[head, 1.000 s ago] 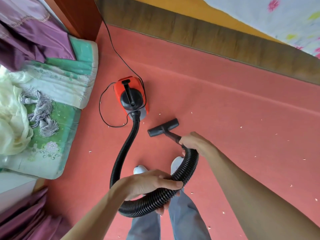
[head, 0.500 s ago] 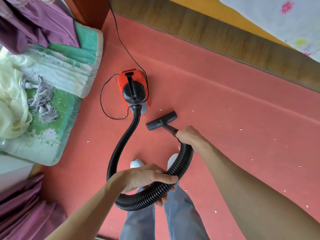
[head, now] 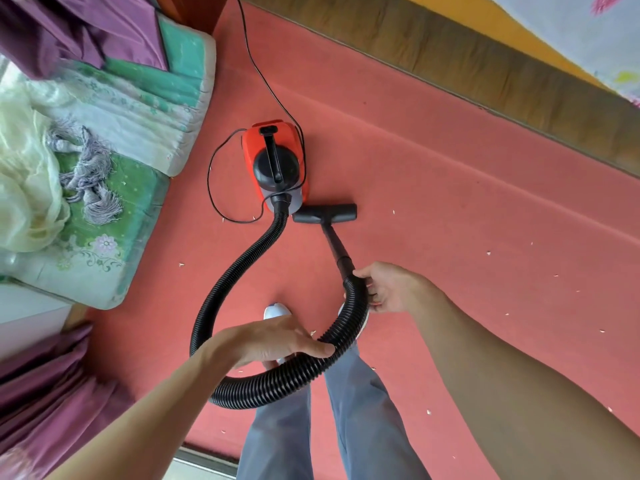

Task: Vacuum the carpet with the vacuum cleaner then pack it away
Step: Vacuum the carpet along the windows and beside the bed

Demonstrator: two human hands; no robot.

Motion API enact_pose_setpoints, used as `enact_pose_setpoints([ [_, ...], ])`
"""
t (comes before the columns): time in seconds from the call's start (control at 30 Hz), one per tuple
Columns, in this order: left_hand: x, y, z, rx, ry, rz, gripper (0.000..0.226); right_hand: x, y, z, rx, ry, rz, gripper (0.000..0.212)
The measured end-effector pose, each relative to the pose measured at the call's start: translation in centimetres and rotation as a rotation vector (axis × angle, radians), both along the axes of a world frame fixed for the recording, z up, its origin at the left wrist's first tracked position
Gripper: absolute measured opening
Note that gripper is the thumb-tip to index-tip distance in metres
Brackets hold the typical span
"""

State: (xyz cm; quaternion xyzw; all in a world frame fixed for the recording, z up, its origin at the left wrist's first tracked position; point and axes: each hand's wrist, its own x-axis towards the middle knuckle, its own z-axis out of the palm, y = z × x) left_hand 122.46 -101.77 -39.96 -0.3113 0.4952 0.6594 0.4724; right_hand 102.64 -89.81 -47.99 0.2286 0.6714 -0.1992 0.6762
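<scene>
Where the frame cuts: both forearms (head: 156,410) and the grey-trousered legs (head: 360,410) run off the bottom edge. One white shoe (head: 275,311) shows its toe, and the other is mostly behind the hose.
Left hand (head: 273,341): lies over the low bend of the hose (head: 242,268). One digit is stretched along the top and the rest are tucked beneath, largely hidden. It holds the hose.
Hose: black and ribbed. It loops from the vacuum, round in front of the legs, and up to the right hand.
Right hand (head: 391,287): fingers curled round the hose end where it joins the tube (head: 334,242). The palm is hidden.
Tube: black, slanting from the right hand to the nozzle (head: 325,213).
Nozzle: flat on the carpet (head: 433,202), just beside the vacuum's front.
Vacuum (head: 273,157): red with a black top and handle. It stands on the carpet ahead of the feet.
Writing: any on the vacuum is too small to read.
Cord (head: 209,174): thin and black. It loops on the carpet left of the vacuum, then runs off the top edge.
Scraps (head: 488,253): pale bits scattered on the red carpet, mostly to the right.
Bedding (head: 138,98): green and white, folded at the left and cut by the edge.
Curtain (head: 52,393): purple and blurred, at the lower left.
Skirting (head: 485,64): brown band along the carpet's far side.
</scene>
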Motion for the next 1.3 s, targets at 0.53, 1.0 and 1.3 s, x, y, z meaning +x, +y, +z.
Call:
enact_pose_setpoints([
  [0.53, -1.2, 4.7, -1.1, -0.057, 0.129, -0.114, 0.048, -0.9, 1.9, 1.1, 0.11, 0.111, 0.207, 0.019],
  [1.0, -3.1, 9.3, 0.8, -0.365, 0.132, 0.076, 0.038, -3.5, 5.3, 0.5, -0.123, 0.096, -0.058, 0.025],
  [1.3, -12.2, 16.7, 3.9, -0.495, 0.22, -0.017, 0.043, -10.3, 18.8, 3.3, -0.145, 0.096, -0.347, 0.017],
])
